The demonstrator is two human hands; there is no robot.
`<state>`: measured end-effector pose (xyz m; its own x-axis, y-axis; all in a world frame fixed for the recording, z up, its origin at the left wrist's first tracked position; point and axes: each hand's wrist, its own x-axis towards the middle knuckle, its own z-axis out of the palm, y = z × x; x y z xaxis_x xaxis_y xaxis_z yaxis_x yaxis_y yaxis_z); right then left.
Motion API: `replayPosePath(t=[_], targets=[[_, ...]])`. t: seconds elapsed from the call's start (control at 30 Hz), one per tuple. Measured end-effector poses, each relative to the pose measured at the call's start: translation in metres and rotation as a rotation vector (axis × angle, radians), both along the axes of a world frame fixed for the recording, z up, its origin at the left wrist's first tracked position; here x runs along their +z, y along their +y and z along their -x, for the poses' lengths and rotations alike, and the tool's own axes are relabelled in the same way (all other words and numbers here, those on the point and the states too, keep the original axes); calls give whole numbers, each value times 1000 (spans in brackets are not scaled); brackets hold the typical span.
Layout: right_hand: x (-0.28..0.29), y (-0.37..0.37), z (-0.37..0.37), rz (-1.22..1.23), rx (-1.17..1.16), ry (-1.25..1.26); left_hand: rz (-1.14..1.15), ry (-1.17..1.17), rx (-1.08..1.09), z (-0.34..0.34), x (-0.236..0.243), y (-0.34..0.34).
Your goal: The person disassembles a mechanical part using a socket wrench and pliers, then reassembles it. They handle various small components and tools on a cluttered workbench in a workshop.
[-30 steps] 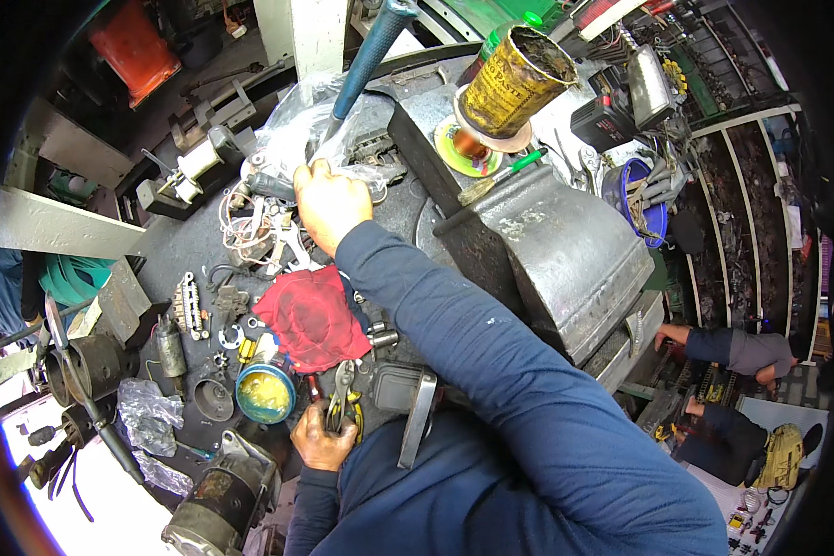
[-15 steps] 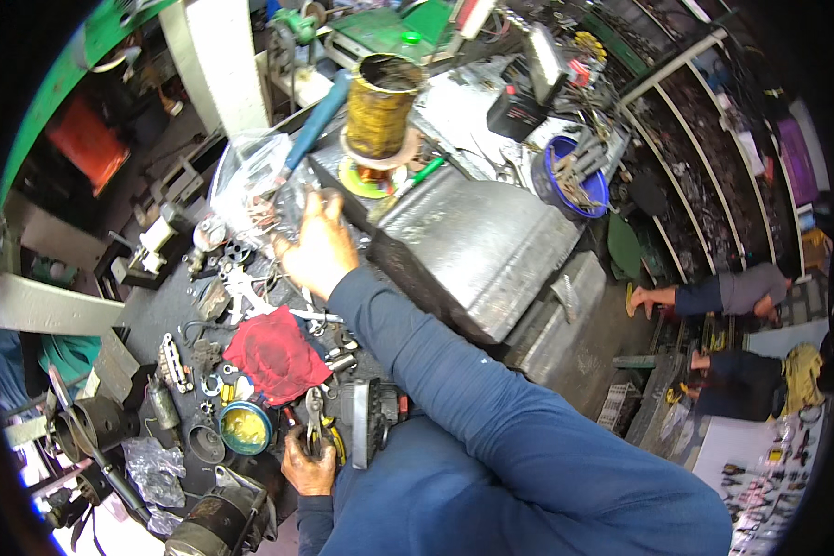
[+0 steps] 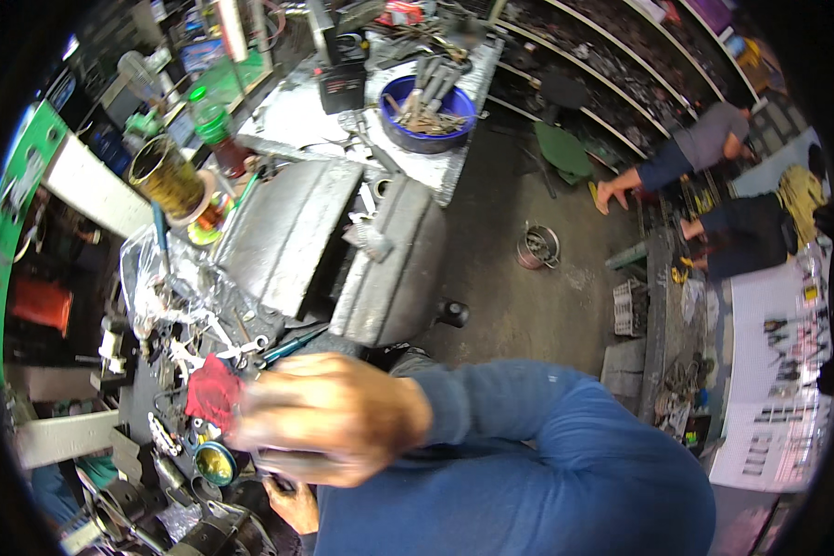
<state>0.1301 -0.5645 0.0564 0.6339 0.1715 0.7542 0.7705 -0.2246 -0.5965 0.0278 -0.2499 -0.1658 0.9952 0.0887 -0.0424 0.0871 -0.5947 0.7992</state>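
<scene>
My right hand (image 3: 329, 422) is large and smeared by motion in the middle of the view, over the bench's near side. Its fingers look bent, but whether they hold anything is not clear. Below it and partly covered, my left hand (image 3: 294, 508) curls its fingers against something dark that I cannot make out. A red cloth (image 3: 209, 394) lies just beyond the right hand, and an open tin of yellowish grease (image 3: 215, 463) stands to the left. Farther off, a tool with a teal handle (image 3: 292, 345) rests near the vice.
A big bench vice (image 3: 287, 232) carries a ribbed metal piece (image 3: 371, 239). Behind stand a yellow cylinder (image 3: 167, 181), a green-capped bottle (image 3: 215, 130) and a blue tub (image 3: 468, 130) of tools. A bucket (image 3: 537, 247) is on the floor; two people (image 3: 704, 139) are at the right.
My right hand has come back from the plastic bag toward my body and now hides the pliers seen at my left hand. The view has swung to the right.
</scene>
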Motion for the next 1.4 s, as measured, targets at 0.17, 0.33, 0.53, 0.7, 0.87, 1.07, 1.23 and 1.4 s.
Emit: replayPosePath(t=[0.17,0.33,0.53,0.7,0.87,1.07,1.23,1.4], targets=[[8,-116,90,3,-522,316,-131,218,-428,-26,21,-37],[18,-204,153,34,-981,426,-7,216,-816,-55,20,-165],[-6,-270,213,209,-1066,377,2,231,-1011,-41,34,-275],[-42,-352,305,354,-1102,463,3,301,-1082,1,19,-367],[-76,-442,436,384,-1302,815,251,640,-929,51,5,-451],[-95,-495,566,233,-1494,962,45,147,-1331,84,54,-612],[-118,-516,619,107,-1700,1137,-150,-4,-1590,99,52,-753],[-159,-564,642,1,-1680,1398,-355,32,-1871,107,6,-909]])
